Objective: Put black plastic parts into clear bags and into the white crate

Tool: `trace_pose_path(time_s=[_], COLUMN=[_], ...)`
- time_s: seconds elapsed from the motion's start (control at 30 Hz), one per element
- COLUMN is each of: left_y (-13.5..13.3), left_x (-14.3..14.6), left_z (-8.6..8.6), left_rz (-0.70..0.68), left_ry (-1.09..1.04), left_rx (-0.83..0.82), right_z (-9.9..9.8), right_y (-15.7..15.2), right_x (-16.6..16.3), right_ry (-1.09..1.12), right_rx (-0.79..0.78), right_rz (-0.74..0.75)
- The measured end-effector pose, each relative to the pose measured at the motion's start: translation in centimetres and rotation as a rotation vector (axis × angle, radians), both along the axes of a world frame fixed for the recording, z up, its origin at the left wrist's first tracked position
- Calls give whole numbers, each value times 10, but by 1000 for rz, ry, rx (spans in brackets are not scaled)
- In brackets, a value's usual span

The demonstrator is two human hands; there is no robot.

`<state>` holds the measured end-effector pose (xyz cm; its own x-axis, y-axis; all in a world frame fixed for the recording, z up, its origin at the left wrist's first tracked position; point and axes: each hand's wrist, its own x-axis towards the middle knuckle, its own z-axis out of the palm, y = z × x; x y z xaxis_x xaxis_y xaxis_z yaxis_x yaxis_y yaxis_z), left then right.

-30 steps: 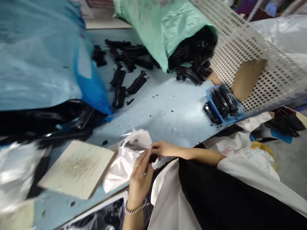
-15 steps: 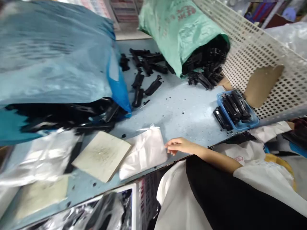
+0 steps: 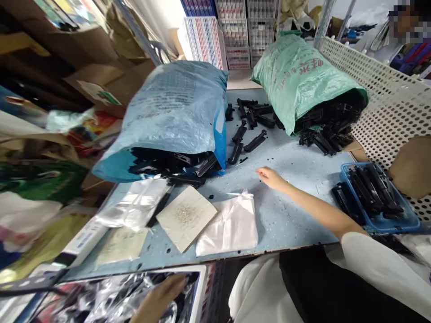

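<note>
My right hand [image 3: 269, 177] is over the blue table, fingers curled together; whatever they might hold is hidden. Nearest to it are loose black plastic parts [image 3: 255, 141] and a stack of clear plastic bags [image 3: 232, 224]. My left hand [image 3: 164, 294], smeared by motion, is low over a white-rimmed crate [image 3: 201, 287] of clear-bagged dark pieces [image 3: 111, 296]. Its fingers cannot be made out. A square pale board [image 3: 186, 217] lies beside the bag stack. More black parts spill from a blue sack [image 3: 175, 107] and a green sack [image 3: 306, 76].
At the right stands a blue basket [image 3: 412, 222] with long black parts, beside a white perforated crate [image 3: 397, 98]. Cardboard boxes [image 3: 104, 80] crowd the left. Stacked white baskets [image 3: 235, 33] stand behind the table. Another clear plastic packet [image 3: 134, 204] lies left of the board.
The view has shifted, showing more on the left. My right hand has moved from the bag stack's edge to further back over the table. My left hand has come into view over the crate.
</note>
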<state>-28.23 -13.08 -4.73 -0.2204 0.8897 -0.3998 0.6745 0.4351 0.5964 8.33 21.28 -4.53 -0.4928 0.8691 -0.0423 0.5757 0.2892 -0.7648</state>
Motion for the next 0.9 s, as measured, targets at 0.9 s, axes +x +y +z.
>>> trace_pose_path(time_s=[0.9], left_y=[316], left_x=[256], left_z=[-39], left_rz=[255], left_ry=[-920], left_rx=[265], right_z=[2], right_y=[105], right_x=[17], right_ry=[-263], right_rx=[107], right_rz=[-456])
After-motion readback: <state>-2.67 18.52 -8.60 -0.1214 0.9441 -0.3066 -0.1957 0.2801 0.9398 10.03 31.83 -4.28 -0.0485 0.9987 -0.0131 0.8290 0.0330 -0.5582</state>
